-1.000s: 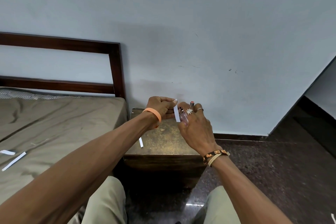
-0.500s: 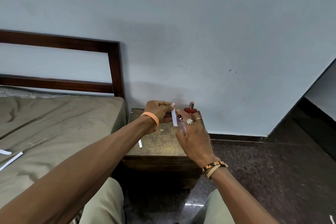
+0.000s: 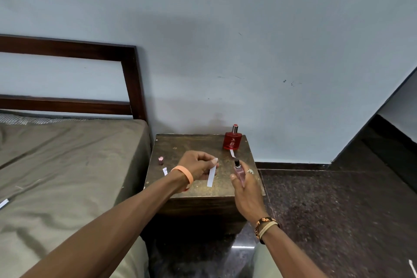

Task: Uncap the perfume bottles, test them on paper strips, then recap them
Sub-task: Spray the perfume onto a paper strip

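Observation:
My left hand [image 3: 196, 167] pinches a white paper strip [image 3: 211, 176] that hangs down over the small wooden table [image 3: 180, 144]. My right hand [image 3: 246, 189] holds a small clear pink perfume bottle [image 3: 239, 171], uncapped, its black sprayer pointing up, a little to the right of the strip. A red perfume bottle [image 3: 232, 140] with its cap on stands at the table's back right. A small pink cap [image 3: 160, 160] sits at the table's left side. Two more strips lie on the table, one [image 3: 232, 153] in front of the red bottle and one [image 3: 165, 171] near the cap.
A bed with an olive sheet [image 3: 67, 165] and a dark wooden headboard [image 3: 133, 79] adjoins the table on the left; a paper strip [image 3: 4, 203] lies on it. The blue wall is right behind the table. Dark stone floor [image 3: 338, 210] spreads to the right.
Both hands have come down toward the table and drawn apart, the right hand taking the pink bottle away from the strip. The red bottle and pink cap have come into plain sight.

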Motion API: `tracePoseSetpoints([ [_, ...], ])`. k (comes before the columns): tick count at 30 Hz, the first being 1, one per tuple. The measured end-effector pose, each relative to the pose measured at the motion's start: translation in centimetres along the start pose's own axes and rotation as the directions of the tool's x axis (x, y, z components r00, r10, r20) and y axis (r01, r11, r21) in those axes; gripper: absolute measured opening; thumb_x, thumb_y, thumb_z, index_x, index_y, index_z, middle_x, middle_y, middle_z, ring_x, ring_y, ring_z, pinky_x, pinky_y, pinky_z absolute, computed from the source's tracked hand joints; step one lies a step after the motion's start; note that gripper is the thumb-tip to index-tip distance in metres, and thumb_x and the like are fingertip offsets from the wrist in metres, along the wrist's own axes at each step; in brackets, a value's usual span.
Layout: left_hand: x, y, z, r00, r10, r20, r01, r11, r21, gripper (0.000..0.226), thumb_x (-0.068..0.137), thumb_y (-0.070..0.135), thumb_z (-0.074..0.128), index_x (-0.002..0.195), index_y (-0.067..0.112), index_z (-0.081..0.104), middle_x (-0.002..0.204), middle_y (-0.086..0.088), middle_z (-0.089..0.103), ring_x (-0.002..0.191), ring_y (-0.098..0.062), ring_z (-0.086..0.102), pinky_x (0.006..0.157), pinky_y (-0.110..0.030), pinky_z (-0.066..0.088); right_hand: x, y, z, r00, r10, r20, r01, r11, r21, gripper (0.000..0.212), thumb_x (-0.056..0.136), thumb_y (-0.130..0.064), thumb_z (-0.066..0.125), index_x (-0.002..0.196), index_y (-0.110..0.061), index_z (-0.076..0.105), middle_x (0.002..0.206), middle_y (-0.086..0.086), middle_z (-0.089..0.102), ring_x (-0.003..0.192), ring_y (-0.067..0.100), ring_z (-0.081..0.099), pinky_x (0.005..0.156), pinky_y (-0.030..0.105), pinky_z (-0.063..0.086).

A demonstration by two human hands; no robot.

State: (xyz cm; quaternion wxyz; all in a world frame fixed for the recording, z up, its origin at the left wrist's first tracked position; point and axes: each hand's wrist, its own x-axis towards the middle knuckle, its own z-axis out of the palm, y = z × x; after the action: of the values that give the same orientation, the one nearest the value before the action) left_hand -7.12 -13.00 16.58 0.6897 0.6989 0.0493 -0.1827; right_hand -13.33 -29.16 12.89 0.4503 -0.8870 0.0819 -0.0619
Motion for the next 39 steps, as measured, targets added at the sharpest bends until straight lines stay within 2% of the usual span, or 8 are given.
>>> tracePoseSetpoints([
  [7, 3.1, -3.5, 2.9, 0.995, -0.059, 0.08, 0.055, 0.998, 0.044, 0.005, 0.088, 0.005, 0.064, 0.09, 0.005, 0.068, 0.1, -0.018, 0.071, 0.09, -0.027, 0.069, 0.076, -0.034, 0.059, 1.9, 4.4, 2.1, 0.995, 0.093, 0.018, -0.094, 0.995, 0.022, 0.036, 0.094, -0.036, 0.062, 0.128, -0.023, 0.059, 0.113, 0.002, 0.057, 0.106, 0.018, 0.059, 0.087, 0.034, 0.052],
  [11, 5.4, -5.0, 3.8, 0.993, -0.093, 0.07, 0.093, 0.996, 0.006, 0.005, 0.088, 0.005, 0.064, 0.087, 0.007, 0.068, 0.098, -0.019, 0.071, 0.083, -0.024, 0.07, 0.068, -0.03, 0.059, 3.6, 5.8, 2.9, 0.988, 0.154, 0.029, -0.155, 0.987, 0.033, 0.049, 0.092, -0.046, 0.062, 0.132, -0.019, 0.057, 0.117, 0.004, 0.062, 0.105, 0.016, 0.059, 0.085, 0.028, 0.051],
  [15, 7.6, -6.2, 4.2, 0.992, -0.116, 0.05, 0.116, 0.993, -0.003, 0.006, 0.088, 0.005, 0.065, 0.085, 0.009, 0.069, 0.097, -0.018, 0.071, 0.087, -0.025, 0.069, 0.073, -0.033, 0.059, 5.3, 7.0, 3.6, 0.98, 0.198, -0.011, -0.198, 0.98, -0.003, 0.056, 0.09, -0.049, 0.063, 0.133, -0.014, 0.058, 0.11, 0.002, 0.064, 0.107, 0.02, 0.058, 0.091, 0.039, 0.05],
  [19, 9.3, -6.8, 4.5, 0.991, -0.127, 0.037, 0.127, 0.992, 0.006, 0.004, 0.088, 0.007, 0.066, 0.086, 0.009, 0.069, 0.098, -0.018, 0.072, 0.086, -0.024, 0.069, 0.073, -0.031, 0.059, 6.9, 7.7, 4.2, 0.976, 0.217, -0.021, -0.218, 0.976, -0.01, 0.036, 0.092, -0.033, 0.067, 0.122, -0.013, 0.065, 0.099, -0.001, 0.061, 0.097, 0.019, 0.06, 0.077, 0.027, 0.047],
  [24, 11.0, -6.7, 5.2, 0.99, -0.14, 0.032, 0.14, 0.99, -0.012, 0.005, 0.088, 0.005, 0.064, 0.092, 0.003, 0.067, 0.092, -0.015, 0.07, 0.079, -0.02, 0.067, 0.065, -0.025, 0.059, 8.9, 8.9, 4.9, 0.978, 0.207, -0.025, -0.207, 0.978, -0.02, 0.014, 0.093, -0.036, 0.065, 0.095, -0.023, 0.064, 0.092, 0.005, 0.063, 0.081, 0.016, 0.059, 0.062, 0.023, 0.04],
  [29, 12.6, -6.6, 6.1, 0.989, -0.143, 0.043, 0.144, 0.99, 0.002, 0.012, 0.088, 0.005, 0.064, 0.098, 0.0, 0.067, 0.092, -0.014, 0.07, 0.074, -0.017, 0.068, 0.064, -0.026, 0.059, 10.9, 10.1, 5.1, 0.966, 0.249, -0.066, -0.253, 0.965, -0.062, 0.018, 0.094, -0.032, 0.065, 0.103, -0.017, 0.07, 0.097, 0.008, 0.063, 0.075, 0.013, 0.053, 0.05, 0.01, 0.03],
  [35, 13.9, -7.4, 7.5, 0.987, -0.153, 0.042, 0.151, 0.988, 0.036, 0.003, 0.088, 0.007, 0.065, 0.089, 0.007, 0.068, 0.098, -0.02, 0.07, 0.089, -0.029, 0.07, 0.08, -0.044, 0.059, 12.2, 11.7, 5.3, 0.964, 0.249, -0.097, -0.257, 0.963, -0.082, 0.004, 0.092, -0.027, 0.068, 0.094, -0.025, 0.07, 0.091, 0.006, 0.067, 0.083, 0.02, 0.062, 0.066, 0.031, 0.049],
  [39, 14.5, -8.1, 7.9, 0.984, -0.177, 0.035, 0.175, 0.983, 0.05, 0.001, 0.087, 0.011, 0.067, 0.086, 0.011, 0.067, 0.1, -0.018, 0.071, 0.091, -0.028, 0.071, 0.082, -0.046, 0.058, 12.6, 12.4, 5.3, 0.961, 0.259, -0.101, -0.269, 0.957, -0.105, 0.004, 0.09, -0.02, 0.07, 0.094, -0.019, 0.07, 0.091, 0.004, 0.067, 0.083, 0.02, 0.062, 0.068, 0.03, 0.05],
])
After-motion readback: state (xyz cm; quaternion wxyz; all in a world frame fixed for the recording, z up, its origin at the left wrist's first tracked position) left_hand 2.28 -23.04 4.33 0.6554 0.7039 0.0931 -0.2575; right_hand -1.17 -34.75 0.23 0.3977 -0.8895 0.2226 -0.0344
